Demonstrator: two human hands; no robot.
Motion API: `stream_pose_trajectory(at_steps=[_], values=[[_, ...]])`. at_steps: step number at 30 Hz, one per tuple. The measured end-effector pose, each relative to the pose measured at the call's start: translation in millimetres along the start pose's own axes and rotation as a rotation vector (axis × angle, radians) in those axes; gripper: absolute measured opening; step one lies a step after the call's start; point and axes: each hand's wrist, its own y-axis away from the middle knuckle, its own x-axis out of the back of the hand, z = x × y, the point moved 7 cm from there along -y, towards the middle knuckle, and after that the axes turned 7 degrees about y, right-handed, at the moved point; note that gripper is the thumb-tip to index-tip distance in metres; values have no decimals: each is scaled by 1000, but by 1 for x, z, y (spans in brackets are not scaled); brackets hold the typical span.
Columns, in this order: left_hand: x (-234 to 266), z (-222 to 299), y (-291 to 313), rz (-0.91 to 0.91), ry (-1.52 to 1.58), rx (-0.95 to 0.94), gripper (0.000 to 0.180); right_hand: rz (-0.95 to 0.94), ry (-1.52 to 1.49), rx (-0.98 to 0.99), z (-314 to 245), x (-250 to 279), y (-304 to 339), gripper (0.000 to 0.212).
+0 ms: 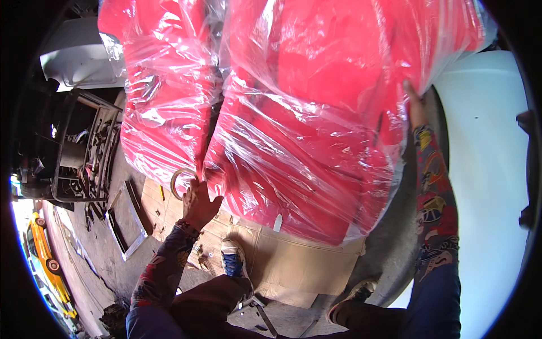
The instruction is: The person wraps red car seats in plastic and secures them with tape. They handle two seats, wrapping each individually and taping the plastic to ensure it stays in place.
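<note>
A large red padded piece, which looks like a vehicle seat (305, 130), is wrapped in shiny clear plastic film and fills the upper middle. A second red wrapped section (164, 96) adjoins it on the left, with a dark gap between. My left hand (200, 206) is at the near edge of the red piece, its fingers closed on a roll of tape (173, 183) and its thumb apart. My right hand (416, 107) lies along the right side of the wrapped piece, fingers stretched out against the plastic; some fingers are hidden.
Flattened cardboard (305, 265) lies on the floor below the seat, near my shoes (231, 257). A pale curved panel (480, 169) stands close at the right. At left are a metal rack (93, 147) and a frame (132, 220); a yellow car (45, 257) is farther off.
</note>
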Motion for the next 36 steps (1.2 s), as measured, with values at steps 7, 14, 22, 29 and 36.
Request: stream_pose_trajectory(at_steps=[7, 14, 22, 29, 36], values=[[152, 84, 63, -254, 294, -264, 29, 257, 1188, 233, -50, -64, 262, 83], [202, 149, 198, -278, 642, -383, 12, -549, 951, 215, -44, -125, 440, 83], [180, 121, 181, -41, 523, -500, 15, -1172, 700, 72, -128, -42, 443, 70], [135, 115, 181, -290, 249, -576, 18, -953, 586, 251, -296, 1, 441, 63], [153, 94, 203, -380, 335, -305, 31, -1099, 355, 158, -301, -83, 513, 56]])
